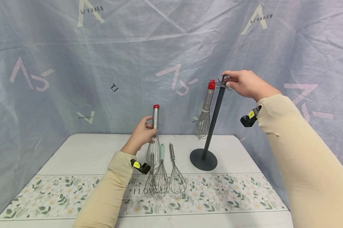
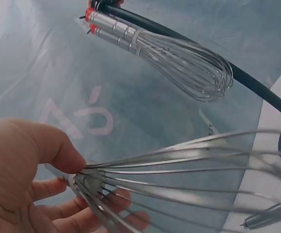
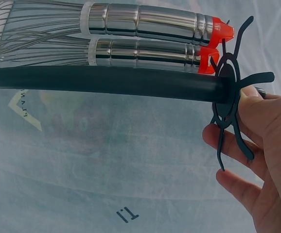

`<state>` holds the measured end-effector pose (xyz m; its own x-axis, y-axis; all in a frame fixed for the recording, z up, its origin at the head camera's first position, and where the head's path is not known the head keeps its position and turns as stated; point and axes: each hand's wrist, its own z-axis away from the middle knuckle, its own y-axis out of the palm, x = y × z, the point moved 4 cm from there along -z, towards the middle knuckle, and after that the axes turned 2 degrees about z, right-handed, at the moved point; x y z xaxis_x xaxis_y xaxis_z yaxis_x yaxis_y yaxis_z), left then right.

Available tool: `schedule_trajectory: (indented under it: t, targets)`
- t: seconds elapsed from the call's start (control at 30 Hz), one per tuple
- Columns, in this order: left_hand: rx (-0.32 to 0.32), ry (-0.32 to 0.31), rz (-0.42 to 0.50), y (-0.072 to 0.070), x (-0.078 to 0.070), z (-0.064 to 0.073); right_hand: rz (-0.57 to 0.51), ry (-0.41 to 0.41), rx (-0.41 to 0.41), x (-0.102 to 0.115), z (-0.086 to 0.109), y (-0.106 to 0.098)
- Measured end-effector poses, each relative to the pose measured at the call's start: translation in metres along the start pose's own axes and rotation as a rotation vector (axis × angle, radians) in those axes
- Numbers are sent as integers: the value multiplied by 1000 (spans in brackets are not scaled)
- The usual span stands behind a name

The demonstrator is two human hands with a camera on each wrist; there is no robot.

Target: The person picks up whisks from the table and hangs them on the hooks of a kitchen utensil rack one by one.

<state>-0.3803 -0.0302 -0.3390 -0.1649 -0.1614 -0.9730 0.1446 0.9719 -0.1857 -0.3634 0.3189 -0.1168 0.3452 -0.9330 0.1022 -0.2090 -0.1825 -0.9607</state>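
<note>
Two whisks (image 3: pixel 140 20) hung on stand (image 1: pixel 214 118), so part-done, I reckon. My left hand (image 1: pixel 141 133) curled round another whisk (image 1: pixel 155 116), upright; right hand (image 1: pixel 245 84) pinches stand top. Three more whisks (image 1: pixel 161 152) left on table (image 1: pixel 88 152).

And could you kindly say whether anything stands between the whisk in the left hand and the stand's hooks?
Two whisks hang between the held whisk and the black stand; bare hooks show elsewhere.

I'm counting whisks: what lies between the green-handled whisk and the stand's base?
One whisk with a metal handle lies there on the table, shown in the head view.
</note>
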Motion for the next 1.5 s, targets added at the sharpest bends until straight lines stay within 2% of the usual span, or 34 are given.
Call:
schedule_trajectory:
  t: [0.47, 0.83, 1.2, 1.5]
  targets:
    - [44, 75, -24, 17, -31, -5, 11, -3, -5, 4, 0, -2]
    - [93, 124, -9, 34, -53, -9, 32, 45, 18, 5, -1, -3]
    - [156, 239, -21, 64, -82, -8, 47, 21, -10, 5, 0, -3]
    - [224, 307, -61, 88, -96, -10, 43, 35, 3, 6, 1, -4]
